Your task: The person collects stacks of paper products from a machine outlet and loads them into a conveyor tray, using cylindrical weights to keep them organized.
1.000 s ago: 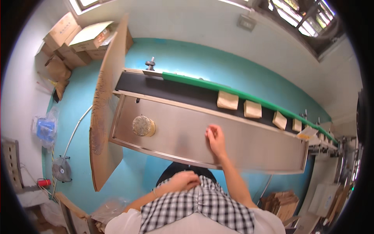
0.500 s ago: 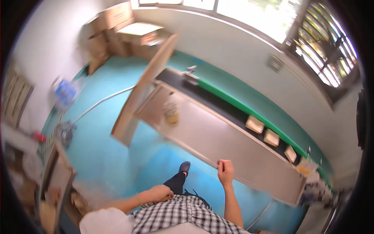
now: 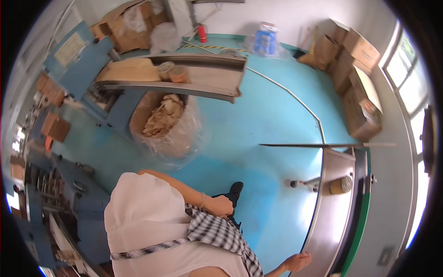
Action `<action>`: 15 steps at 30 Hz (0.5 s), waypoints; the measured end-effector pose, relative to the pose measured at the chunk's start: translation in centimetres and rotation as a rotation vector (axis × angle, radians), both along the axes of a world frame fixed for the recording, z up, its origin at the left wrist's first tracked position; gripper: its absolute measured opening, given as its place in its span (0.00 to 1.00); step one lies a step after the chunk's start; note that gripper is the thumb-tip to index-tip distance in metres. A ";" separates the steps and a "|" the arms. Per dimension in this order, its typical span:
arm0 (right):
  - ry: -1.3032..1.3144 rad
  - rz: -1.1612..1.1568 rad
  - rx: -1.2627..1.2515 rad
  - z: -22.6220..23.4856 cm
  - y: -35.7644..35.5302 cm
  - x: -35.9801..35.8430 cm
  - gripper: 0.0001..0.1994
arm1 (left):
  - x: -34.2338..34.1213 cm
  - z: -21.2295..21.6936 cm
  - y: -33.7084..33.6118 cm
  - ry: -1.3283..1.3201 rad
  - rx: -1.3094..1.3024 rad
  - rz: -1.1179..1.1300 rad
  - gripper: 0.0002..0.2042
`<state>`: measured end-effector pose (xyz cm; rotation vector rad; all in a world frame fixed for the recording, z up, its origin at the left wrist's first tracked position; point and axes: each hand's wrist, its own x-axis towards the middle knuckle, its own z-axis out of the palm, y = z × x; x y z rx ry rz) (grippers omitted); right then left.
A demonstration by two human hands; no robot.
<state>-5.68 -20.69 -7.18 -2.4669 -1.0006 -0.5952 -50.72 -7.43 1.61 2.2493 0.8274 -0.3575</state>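
Note:
My left hand point(image 3: 222, 206) hangs in front of my checked apron point(image 3: 214, 231), fingers curled into a loose fist with nothing showing in it. Low on the right, my right hand point(image 3: 297, 261) is at the near edge of a long metal-topped conveyor table point(image 3: 333, 203). Its fingers are bent inward and I see no object in them; whether they touch the edge I cannot tell. A round yellowish container point(image 3: 340, 185) stands on that table, well beyond my right hand.
Far left, a blue machine point(image 3: 71, 57) carries a tray point(image 3: 212, 76) with jars point(image 3: 177, 74). Below it, a plastic-lined bin point(image 3: 138, 122) holds crumpled brown paper point(image 3: 164, 115). A thin board point(image 3: 295, 146) crosses the table's far end. Cartons point(image 3: 362, 101) stack by the wall; a pipe point(image 3: 290, 92) runs along the floor.
My view has swung left, bringing the machine and paper bin into sight and shifting the conveyor table to the right. My right hand now appears lower, still by the table edge. The left stays near the apron.

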 end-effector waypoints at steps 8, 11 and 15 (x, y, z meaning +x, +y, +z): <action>-0.109 0.039 0.105 -1.7 3.6 0.9 0.15 | -6.5 -0.5 -0.3 -0.073 -0.085 0.029 0.09; -0.016 0.083 0.142 -1.5 6.4 -2.0 0.12 | -3.4 1.1 1.8 -0.155 -0.058 -0.157 0.15; 0.136 0.254 0.176 -1.8 14.9 -6.7 0.09 | -1.6 -3.7 1.2 -0.075 -0.146 0.003 0.18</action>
